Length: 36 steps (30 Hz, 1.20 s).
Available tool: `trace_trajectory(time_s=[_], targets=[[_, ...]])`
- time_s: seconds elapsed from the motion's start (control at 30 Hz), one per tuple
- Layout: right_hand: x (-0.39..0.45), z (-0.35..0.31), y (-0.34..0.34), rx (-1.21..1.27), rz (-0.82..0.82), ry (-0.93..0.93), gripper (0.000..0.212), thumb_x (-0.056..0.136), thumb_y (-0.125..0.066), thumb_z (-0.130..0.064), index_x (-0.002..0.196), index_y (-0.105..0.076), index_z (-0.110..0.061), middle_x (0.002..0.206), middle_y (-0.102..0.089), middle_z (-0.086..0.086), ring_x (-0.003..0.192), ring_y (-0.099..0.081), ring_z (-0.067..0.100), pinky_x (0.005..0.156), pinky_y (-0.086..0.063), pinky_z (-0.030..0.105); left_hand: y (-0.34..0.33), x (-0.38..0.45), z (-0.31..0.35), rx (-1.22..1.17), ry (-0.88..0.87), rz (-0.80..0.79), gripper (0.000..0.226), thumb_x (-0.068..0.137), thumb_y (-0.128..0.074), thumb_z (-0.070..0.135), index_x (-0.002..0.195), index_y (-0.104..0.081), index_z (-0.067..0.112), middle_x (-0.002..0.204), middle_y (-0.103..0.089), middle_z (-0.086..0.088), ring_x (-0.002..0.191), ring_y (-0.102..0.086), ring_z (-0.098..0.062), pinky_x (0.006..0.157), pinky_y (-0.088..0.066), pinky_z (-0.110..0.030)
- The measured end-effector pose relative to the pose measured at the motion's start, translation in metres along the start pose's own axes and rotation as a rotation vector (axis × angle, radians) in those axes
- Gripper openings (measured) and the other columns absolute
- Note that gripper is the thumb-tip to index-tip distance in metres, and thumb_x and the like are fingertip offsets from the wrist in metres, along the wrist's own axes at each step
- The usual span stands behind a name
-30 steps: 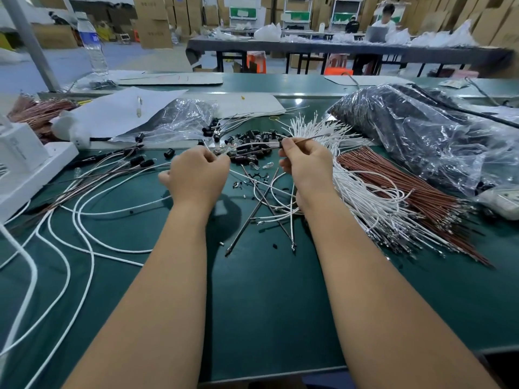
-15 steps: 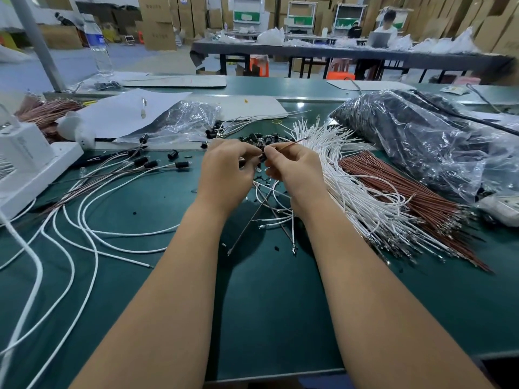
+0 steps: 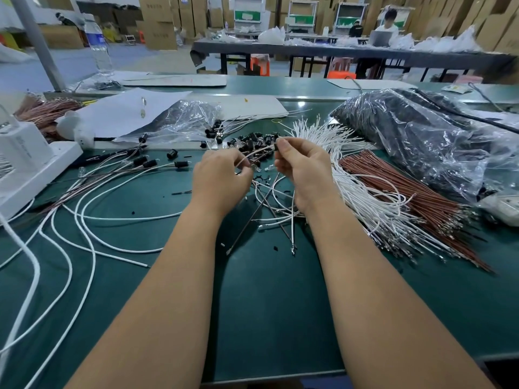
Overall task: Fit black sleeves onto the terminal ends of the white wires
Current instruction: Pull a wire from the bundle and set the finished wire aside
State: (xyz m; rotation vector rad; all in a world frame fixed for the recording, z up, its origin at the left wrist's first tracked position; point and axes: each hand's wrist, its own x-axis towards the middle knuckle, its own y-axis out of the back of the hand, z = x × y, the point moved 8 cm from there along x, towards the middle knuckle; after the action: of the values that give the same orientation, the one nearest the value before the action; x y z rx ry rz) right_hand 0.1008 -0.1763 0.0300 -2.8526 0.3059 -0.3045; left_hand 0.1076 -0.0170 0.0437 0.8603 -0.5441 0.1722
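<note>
My left hand (image 3: 222, 179) pinches a thin white wire (image 3: 254, 154) that arcs up to the right. My right hand (image 3: 302, 164) pinches a small black sleeve (image 3: 276, 147) at that wire's upper end, fingers curled round it. Just beyond my hands lies a heap of loose black sleeves (image 3: 250, 141). A thick fan of white wires (image 3: 356, 189) with metal terminals spreads to the right of my right hand. Wires with sleeves fitted (image 3: 146, 164) lie to the left.
Brown wires (image 3: 407, 200) lie right of the white bundle, below a large clear bag of black parts (image 3: 421, 141). A white device (image 3: 25, 164) stands at the left edge. Long white cables (image 3: 84, 220) loop over the green table (image 3: 252, 304). Papers and a crumpled bag (image 3: 182, 122) lie behind.
My hands have drawn slightly apart. The right hand now holds a black sleeve at the wire's end, and the wire bows between the two hands.
</note>
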Motion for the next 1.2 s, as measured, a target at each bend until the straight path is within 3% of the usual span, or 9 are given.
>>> trace_trajectory(time_s=[0.13,0.23,0.3,0.4,0.63,0.8,1.2], targets=[[-0.005,-0.001,-0.017,-0.092,-0.107,0.037,0.011,0.089,-0.064,-0.001,0.085,-0.070,-0.011,0.067,-0.069,-0.003,0.059,-0.064,0.004,0.059,-0.050,0.016,-0.003,-0.002,0.015,-0.189,-0.086,-0.029,0.012,0.089,-0.063,0.016,0.097,-0.069,0.011,0.088,-0.067,0.003,0.083,-0.059,-0.011,0.068,-0.037,-0.004],[-0.006,-0.002,-0.017,-0.112,-0.089,0.050,0.012,0.088,-0.065,-0.002,0.084,-0.070,-0.012,0.066,-0.067,-0.004,0.058,-0.063,0.004,0.058,-0.050,0.016,-0.002,-0.001,0.009,-0.243,-0.039,-0.006,0.008,0.088,-0.064,0.016,0.088,-0.070,0.011,0.077,-0.066,0.003,0.071,-0.057,-0.007,0.063,-0.040,-0.015],[-0.005,-0.002,-0.014,-0.112,-0.062,0.044,0.011,0.088,-0.065,-0.004,0.084,-0.070,-0.013,0.066,-0.066,-0.004,0.058,-0.060,0.006,0.059,-0.050,0.017,-0.003,-0.001,0.000,-0.349,0.064,-0.018,0.008,0.087,-0.064,0.016,0.079,-0.066,0.015,0.064,-0.058,0.010,0.056,-0.049,0.002,0.056,-0.038,-0.015],[-0.005,-0.002,-0.014,-0.107,-0.058,0.030,0.009,0.089,-0.065,-0.005,0.084,-0.070,-0.012,0.067,-0.065,-0.002,0.058,-0.059,0.007,0.059,-0.051,0.019,-0.005,-0.001,0.000,-0.468,0.109,-0.053,0.015,0.088,-0.064,0.014,0.073,-0.064,0.018,0.055,-0.053,0.010,0.045,-0.043,0.003,0.049,-0.035,-0.010],[-0.008,0.002,-0.019,-0.142,-0.119,-0.019,0.007,0.089,-0.066,-0.008,0.085,-0.069,-0.013,0.069,-0.065,0.000,0.055,-0.057,0.007,0.058,-0.050,0.019,-0.006,-0.002,0.006,-0.519,0.090,-0.067,0.009,0.090,-0.065,0.015,0.084,-0.069,0.009,0.074,-0.068,-0.010,0.062,-0.056,-0.010,0.059,-0.046,-0.021],[-0.004,0.000,-0.007,-0.127,-0.001,-0.013,0.011,0.091,-0.066,-0.023,0.085,-0.064,-0.013,0.072,-0.063,0.001,0.053,-0.057,0.009,0.057,-0.050,0.021,0.000,-0.002,0.004,-0.532,0.069,-0.005,0.013,0.090,-0.064,0.014,0.077,-0.066,0.018,0.065,-0.063,0.002,0.053,-0.052,0.000,0.053,-0.043,-0.012],[0.000,-0.004,0.002,-0.259,0.098,0.056,0.016,0.090,-0.066,-0.020,0.075,-0.063,-0.016,0.071,-0.062,0.000,0.047,-0.055,0.004,0.054,-0.046,0.019,-0.002,-0.003,0.007,-0.414,-0.003,-0.018,0.002,0.084,-0.071,0.012,0.082,-0.072,0.011,0.064,-0.063,0.000,0.054,-0.049,-0.004,0.053,-0.041,-0.014]])
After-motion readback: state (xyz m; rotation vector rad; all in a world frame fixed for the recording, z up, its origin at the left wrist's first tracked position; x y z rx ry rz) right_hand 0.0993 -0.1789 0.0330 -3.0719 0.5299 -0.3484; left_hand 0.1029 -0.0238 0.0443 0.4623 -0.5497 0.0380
